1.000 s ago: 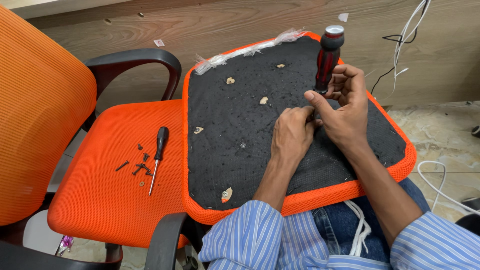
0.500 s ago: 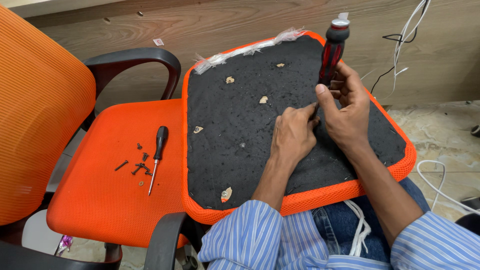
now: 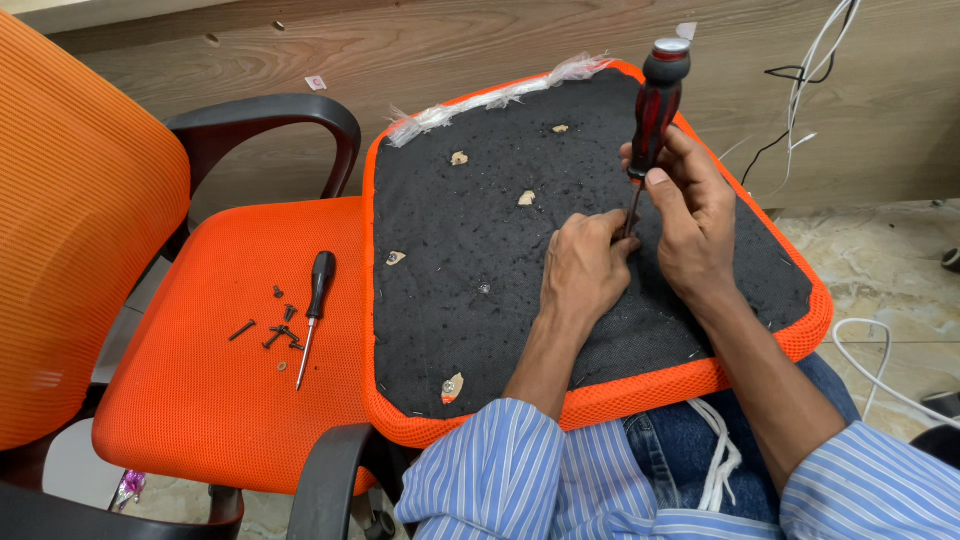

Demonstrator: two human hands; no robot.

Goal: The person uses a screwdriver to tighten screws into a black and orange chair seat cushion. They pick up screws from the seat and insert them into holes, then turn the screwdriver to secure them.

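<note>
- Seat cushion (image 3: pixel 470 300), upturned, black underside showing with an orange mesh edge; it lies across my lap and leans onto the seat of the orange office chair (image 3: pixel 200 400) at my left.
- Far left: the chair's orange mesh backrest (image 3: pixel 80 230) and black armrest (image 3: pixel 270 125).
- On the chair seat: a small cluster of loose black screws (image 3: pixel 275 330) and, just beside them, a second screwdriver (image 3: pixel 315 300) with a black handle, tip pointing toward me, untouched.
- Cushion underside: several pale scraps dotted over the black fabric; a strip of clear plastic wrap (image 3: pixel 500 95) bunched along the far edge.
- My left hand (image 3: pixel 585 270) rests knuckles-up on the black fabric, fingers curled in and pinched close around the screwdriver's shaft near its tip. I cannot tell what, if anything, lies under the fingertips.
- Red-and-black screwdriver (image 3: pixel 655 100) stands nearly upright, tip down on the cushion, right of centre.
- My right hand (image 3: pixel 695 220) is wrapped around the lower part of the handle, thumb pressed on the near side, fingers closed tight on it.
- Far right: white and black cables (image 3: pixel 815 80) hang against the wooden wall panel (image 3: pixel 400 40); another white cable (image 3: pixel 880 370) loops over the tiled floor.
</note>
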